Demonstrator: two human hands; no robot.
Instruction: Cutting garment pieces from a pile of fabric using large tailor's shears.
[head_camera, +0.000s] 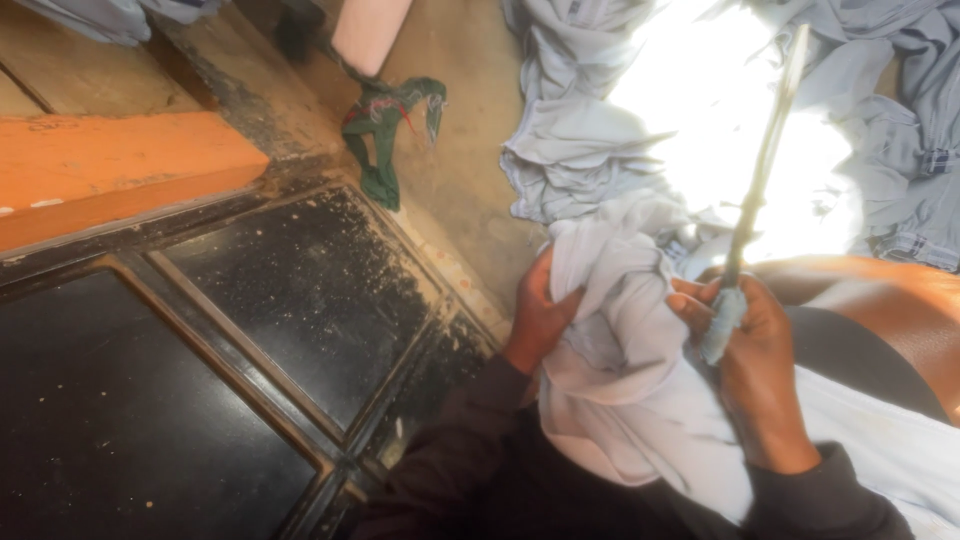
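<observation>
Pale grey crumpled cloth (615, 330), soft and bunched, is clamped by the left hand (540, 315); at three o'clock, the right hand (755, 365) grips a thin blade (755, 190).

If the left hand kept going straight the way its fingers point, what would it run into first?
The left hand already grips the pale cloth, so it meets that at once; beyond the bundle sits the right hand holding a thin stick, though depth is unclear.
</observation>
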